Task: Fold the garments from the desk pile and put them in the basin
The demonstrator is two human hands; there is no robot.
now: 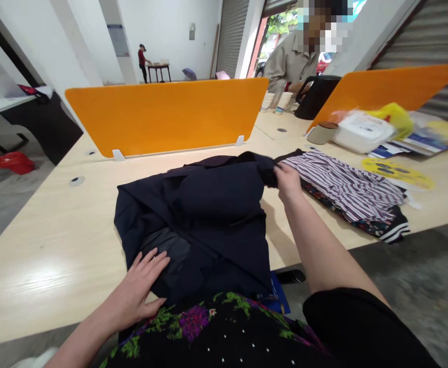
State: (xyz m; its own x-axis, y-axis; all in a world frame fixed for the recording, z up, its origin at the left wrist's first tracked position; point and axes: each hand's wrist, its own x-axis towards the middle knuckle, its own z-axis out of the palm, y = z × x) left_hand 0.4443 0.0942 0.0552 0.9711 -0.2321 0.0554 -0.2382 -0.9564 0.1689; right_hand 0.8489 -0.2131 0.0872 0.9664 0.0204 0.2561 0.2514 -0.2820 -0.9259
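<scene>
Cloth, a navy garment (220, 194), is lying bunched on the near middle of the bench (74, 225), and I am watching my two hands working at opposite sides of it. At its 7 o'clock, my left hand (143, 286) is resting open, fingers spread, palm down, on the near edge; it is pressing lightly, I judge, and gripping nothing. At its 1 o'clock, my right hand (288, 181) is closing on a dark fold at the far corner, fingers bent around it; I cannot tell how much cloth they are taking.

I am reckoning the garment soft, limp and fairly light, with nothing fragile showing. The smoother, shinier patch at its 8 o'clock is looking like lining, probably more slippery than the matt outer cloth. Loose layers may be sliding over each other, so I am favouring a full pinch through all of them at the far corners, with a flat palm steadying the near edge.

Beyond, at 2 o'clock, a striped garment (350, 184) is lying over darker clothes. An orange divider (166, 117) is standing at 12 o'clock; a black kettle (318, 97) is sitting at 1 o'clock, near a person (293, 61) in a grey-beige shirt.
</scene>
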